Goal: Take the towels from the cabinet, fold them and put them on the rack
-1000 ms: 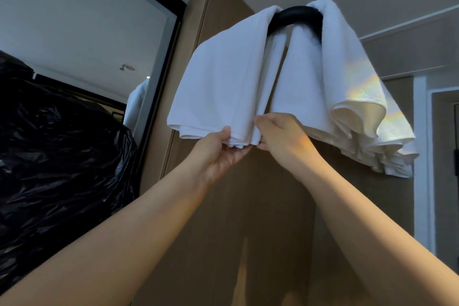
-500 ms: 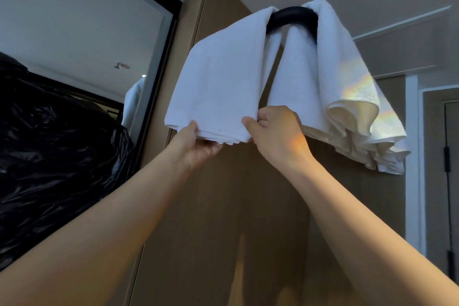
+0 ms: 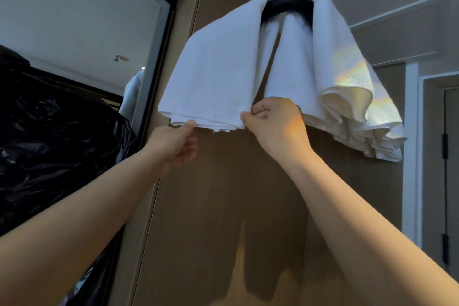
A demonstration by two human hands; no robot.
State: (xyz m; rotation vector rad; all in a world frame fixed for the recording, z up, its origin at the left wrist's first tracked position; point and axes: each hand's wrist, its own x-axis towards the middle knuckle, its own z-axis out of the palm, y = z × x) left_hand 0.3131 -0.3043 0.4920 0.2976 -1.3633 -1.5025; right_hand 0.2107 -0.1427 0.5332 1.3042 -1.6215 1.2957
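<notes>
Two white towels hang over a curved black rack (image 3: 288, 5) high on a brown wooden cabinet (image 3: 223, 206). The left towel (image 3: 218, 72) is folded flat. My left hand (image 3: 176, 144) pinches its bottom hem near the left side. My right hand (image 3: 275, 124) grips the same hem at its right corner, fingers curled. The right towel (image 3: 347, 87) hangs in loose, bunched folds beside my right hand, with a patch of rainbow light on it.
Black plastic sheeting (image 3: 54, 146) bulges at the left. A dark-framed mirror panel (image 3: 82, 22) stands left of the cabinet. A white door frame (image 3: 413, 146) and a dark door are at the far right. The ceiling is close above.
My hands have spread apart along the left towel's hem: the left hand slid left, the right stays at the right corner. The hem now lies straighter.
</notes>
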